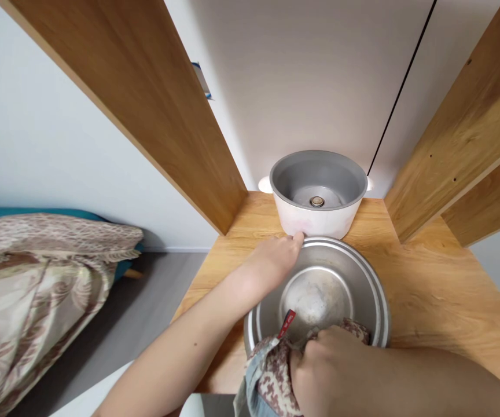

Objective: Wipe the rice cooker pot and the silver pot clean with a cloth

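A round, silver metal lid [319,289] with a stepped rim and a circular middle is in front of me, low over the wooden surface. My left hand [280,255] is closed on its far left edge, with most fingers hidden from view. My right hand [330,365] is bunched around a brown-and-cream patterned cloth [274,370] with grey-blue edging and a small red tag. The cloth lies against the near part of the lid. Just beyond stands a white rice cooker body [319,219], uncovered, with a grey inside and a round metal centre piece.
Wooden posts rise left [180,116] and right [458,121] of the wooden tabletop [441,301]. A pale panel [302,75] stands behind the cooker. At lower left, a patterned cover [50,289] drapes over teal furniture above a grey floor [154,295].
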{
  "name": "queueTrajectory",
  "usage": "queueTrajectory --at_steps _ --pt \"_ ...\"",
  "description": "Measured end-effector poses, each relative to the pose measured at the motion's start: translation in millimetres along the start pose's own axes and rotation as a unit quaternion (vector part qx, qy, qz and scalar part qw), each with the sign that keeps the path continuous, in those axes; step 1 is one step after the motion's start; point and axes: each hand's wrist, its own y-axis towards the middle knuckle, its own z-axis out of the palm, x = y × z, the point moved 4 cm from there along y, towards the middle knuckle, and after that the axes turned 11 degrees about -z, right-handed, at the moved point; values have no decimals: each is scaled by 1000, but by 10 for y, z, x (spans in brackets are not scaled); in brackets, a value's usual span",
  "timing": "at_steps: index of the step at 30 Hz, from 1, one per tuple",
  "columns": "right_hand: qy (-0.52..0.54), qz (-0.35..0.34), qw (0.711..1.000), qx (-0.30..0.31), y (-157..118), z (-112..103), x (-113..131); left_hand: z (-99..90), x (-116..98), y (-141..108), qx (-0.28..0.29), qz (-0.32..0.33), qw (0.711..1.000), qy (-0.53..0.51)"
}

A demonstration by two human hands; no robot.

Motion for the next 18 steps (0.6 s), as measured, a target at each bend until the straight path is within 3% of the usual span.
queueTrajectory --at_steps 6,13,18 --pt "3 -13 999 -34 -10 52 -31 -13 -12 -9 17 -13 1000 15" --pt "-7 -17 1000 -4 22 44 -21 -1 11 -3 2 -1 1000 18" --pt "0 -20 1000 -17 -4 15 -15 -30 -3 -20 20 -8 1000 3"
